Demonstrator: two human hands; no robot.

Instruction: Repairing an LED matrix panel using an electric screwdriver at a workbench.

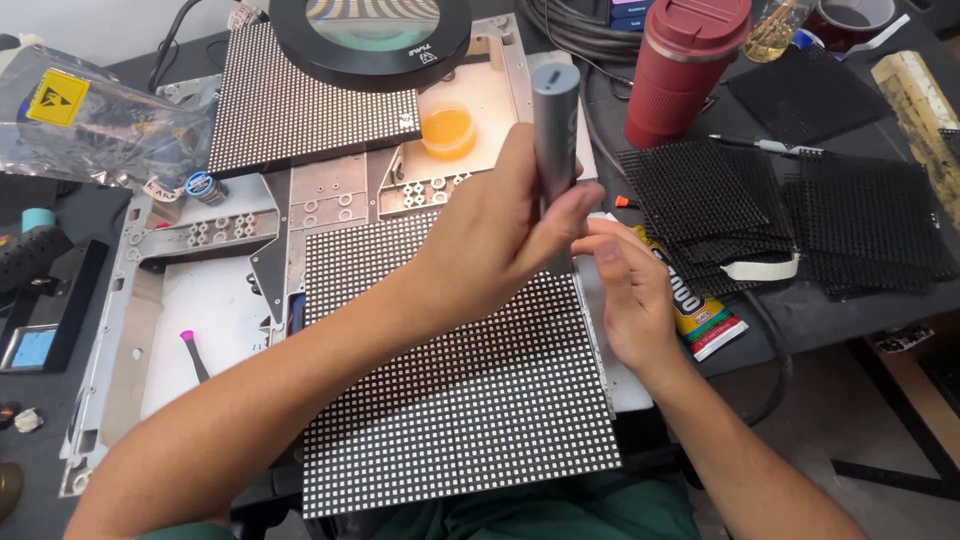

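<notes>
Lower end of grey cylindrical tool (555, 125) behind left hand (495, 240)

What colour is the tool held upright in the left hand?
Plain grey: the tool in the left hand shows best in the head view.

A dark work surface (800, 310) carries a grey metal frame (150, 300) with dotted LED panels lying on it. To its right sit a red insulated tumbler (680, 70), a stack of black mesh grilles (780, 210), a pen (770, 146) and a glue tube (700, 315). At the left edge lie a crinkled clear anti-static bag (90, 130) and a small roll of solder wire (203, 187).
</notes>
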